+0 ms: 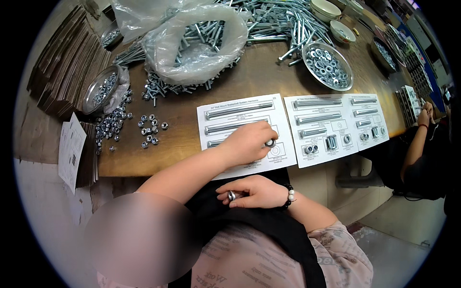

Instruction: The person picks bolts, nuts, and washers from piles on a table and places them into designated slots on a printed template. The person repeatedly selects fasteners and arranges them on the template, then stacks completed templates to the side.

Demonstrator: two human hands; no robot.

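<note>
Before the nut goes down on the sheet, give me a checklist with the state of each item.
1. Nut held in left hand fingertips: ok.
2. Nut over the near sheet, at its right edge: ok.
3. Sheet lying flat on the table: ok, though its lower edge overhangs the table.
4. Right hand holds a spare small metal part: ok; whether nut or washer, cannot tell.
5. Printed outline under the nut matches it: cannot tell, the hand covers it.
6. More loose nuts at hand on the left: ok.
</note>
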